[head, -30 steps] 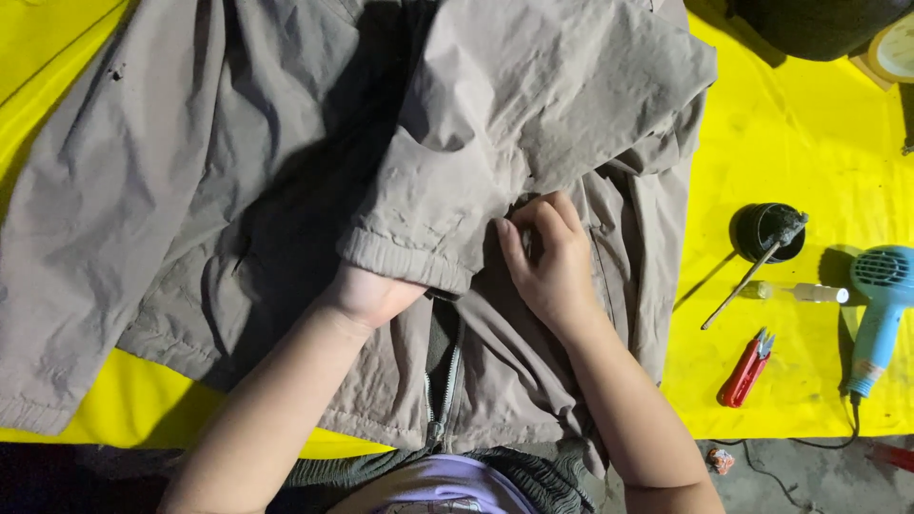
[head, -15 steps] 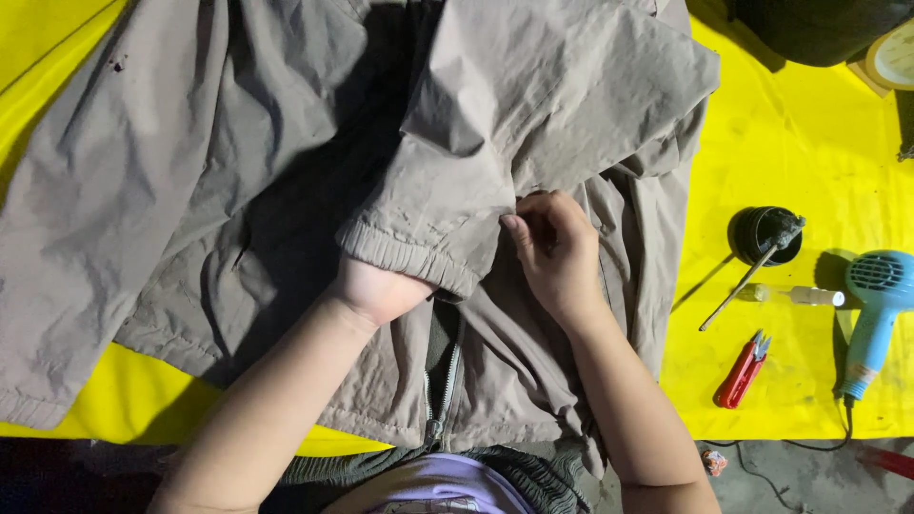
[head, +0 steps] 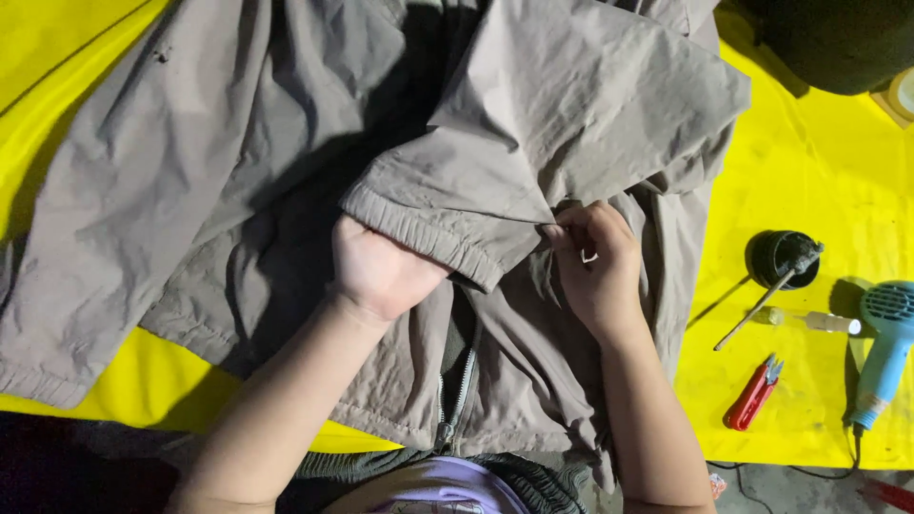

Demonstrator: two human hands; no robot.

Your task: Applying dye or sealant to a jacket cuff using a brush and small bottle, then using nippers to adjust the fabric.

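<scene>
Two hands work a grey jacket (head: 238, 190) on the yellow table (head: 800, 171): left hand (head: 381, 271) tucked under the cuff (head: 419, 233), grip hidden, right hand (head: 595, 266) at three o'clock pinching fabric.

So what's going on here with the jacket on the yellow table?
A person is working on a grey jacket spread over a yellow-covered table. The left hand is tucked under the elastic cuff of a folded-over sleeve, while the right hand pinches the fabric beside it. Off to the right lie red thread snips, a blue hair dryer and a small black pot with a tool resting in it.
</scene>
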